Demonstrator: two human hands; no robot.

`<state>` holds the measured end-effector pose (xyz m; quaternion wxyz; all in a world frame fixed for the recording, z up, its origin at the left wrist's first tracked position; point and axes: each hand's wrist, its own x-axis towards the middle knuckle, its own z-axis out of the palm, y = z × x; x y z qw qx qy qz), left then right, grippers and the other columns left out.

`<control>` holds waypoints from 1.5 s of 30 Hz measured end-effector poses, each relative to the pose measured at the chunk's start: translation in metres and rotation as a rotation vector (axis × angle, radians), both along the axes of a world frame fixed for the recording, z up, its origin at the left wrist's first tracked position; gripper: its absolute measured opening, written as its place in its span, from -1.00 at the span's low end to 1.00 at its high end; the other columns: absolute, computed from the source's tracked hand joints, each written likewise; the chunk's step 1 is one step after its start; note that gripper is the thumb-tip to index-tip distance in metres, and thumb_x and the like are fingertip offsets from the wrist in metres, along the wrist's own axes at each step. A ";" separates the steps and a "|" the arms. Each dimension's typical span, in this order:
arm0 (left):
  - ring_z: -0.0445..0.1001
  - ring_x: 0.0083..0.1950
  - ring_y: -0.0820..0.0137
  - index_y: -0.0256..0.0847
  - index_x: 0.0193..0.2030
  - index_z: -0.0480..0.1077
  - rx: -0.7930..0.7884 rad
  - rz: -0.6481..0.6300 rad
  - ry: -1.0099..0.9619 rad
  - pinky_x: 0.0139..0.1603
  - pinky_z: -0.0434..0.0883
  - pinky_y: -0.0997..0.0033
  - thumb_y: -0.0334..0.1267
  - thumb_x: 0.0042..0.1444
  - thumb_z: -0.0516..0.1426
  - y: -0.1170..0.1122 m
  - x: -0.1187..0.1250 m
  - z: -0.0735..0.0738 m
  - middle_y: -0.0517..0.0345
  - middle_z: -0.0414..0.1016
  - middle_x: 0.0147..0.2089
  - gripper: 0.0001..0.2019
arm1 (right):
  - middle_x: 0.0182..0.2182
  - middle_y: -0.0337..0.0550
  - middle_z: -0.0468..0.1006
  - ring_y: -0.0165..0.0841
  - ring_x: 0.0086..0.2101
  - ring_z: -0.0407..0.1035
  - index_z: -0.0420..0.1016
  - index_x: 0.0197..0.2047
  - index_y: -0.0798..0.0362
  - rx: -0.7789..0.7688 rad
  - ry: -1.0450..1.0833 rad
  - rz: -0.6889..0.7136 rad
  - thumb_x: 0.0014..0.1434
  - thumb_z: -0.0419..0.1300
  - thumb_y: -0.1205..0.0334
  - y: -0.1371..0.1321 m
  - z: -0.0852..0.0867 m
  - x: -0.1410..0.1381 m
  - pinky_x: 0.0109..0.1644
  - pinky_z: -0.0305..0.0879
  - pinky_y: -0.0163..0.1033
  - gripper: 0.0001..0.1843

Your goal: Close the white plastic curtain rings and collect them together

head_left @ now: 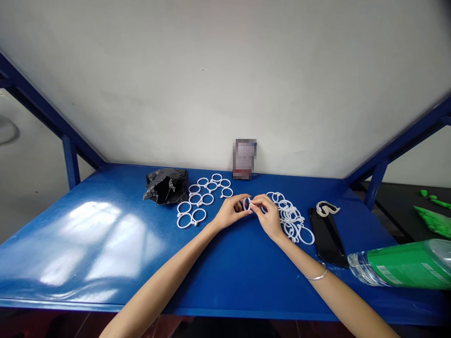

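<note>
Between my two hands a white curtain ring point(247, 203) is held a little above the blue table. My left hand point(230, 210) curls its thumb and fingers around the ring's left side. With fingertips pinched together, my right hand point(267, 213) grips the ring's right edge, where any small part is hidden. To the left of my hands, several white rings point(199, 215) lie spread flat in a loose group. A denser heap of white rings point(291, 215) lies just right of my right hand, some overlapping.
A crumpled black plastic bag point(165, 186) sits open at the back left. Against the wall leans a blurred phone-like rectangle point(244, 159). On the right are a black phone point(328, 237), a pale looped band point(327, 208) and a green-labelled bottle point(405, 264) on its side. Blue frame bars flank the table point(225, 281).
</note>
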<state>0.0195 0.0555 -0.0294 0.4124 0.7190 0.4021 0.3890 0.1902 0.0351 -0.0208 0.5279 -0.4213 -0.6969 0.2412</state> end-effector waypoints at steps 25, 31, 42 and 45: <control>0.31 -0.51 0.59 -0.27 0.09 0.42 0.069 0.108 0.003 -0.45 0.35 0.57 -0.11 0.06 0.24 -0.001 0.001 0.000 0.20 0.47 -0.31 -0.53 | -0.24 -0.13 0.52 -0.34 -0.31 0.46 0.51 -0.18 -0.02 -0.040 0.014 -0.002 0.28 0.19 0.13 0.000 0.002 -0.002 -0.28 0.44 -0.24 -0.86; 0.29 -0.50 0.60 -0.26 0.07 0.42 0.096 0.143 0.012 -0.46 0.34 0.58 -0.09 0.07 0.24 -0.002 0.002 0.000 0.17 0.48 -0.27 -0.55 | -0.24 -0.14 0.52 -0.34 -0.31 0.46 0.50 -0.18 -0.02 -0.048 0.005 -0.002 0.28 0.18 0.16 0.000 0.000 -0.003 -0.29 0.44 -0.26 -0.88; 0.29 -0.51 0.60 -0.25 0.07 0.42 0.123 0.138 0.019 -0.46 0.36 0.58 -0.11 0.07 0.24 -0.001 0.002 -0.003 0.17 0.48 -0.27 -0.56 | -0.26 -0.14 0.51 -0.33 -0.31 0.46 0.47 -0.19 -0.02 -0.032 -0.019 0.009 0.32 0.14 0.13 0.002 -0.002 -0.002 -0.28 0.45 -0.24 -0.86; 0.29 -0.51 0.60 -0.25 0.07 0.42 0.125 0.132 0.020 -0.46 0.36 0.58 -0.10 0.07 0.24 -0.001 0.002 -0.003 0.16 0.48 -0.26 -0.56 | -0.26 -0.14 0.51 -0.33 -0.31 0.46 0.47 -0.19 -0.03 -0.028 -0.025 0.009 0.32 0.13 0.13 0.002 -0.003 -0.002 -0.28 0.45 -0.24 -0.86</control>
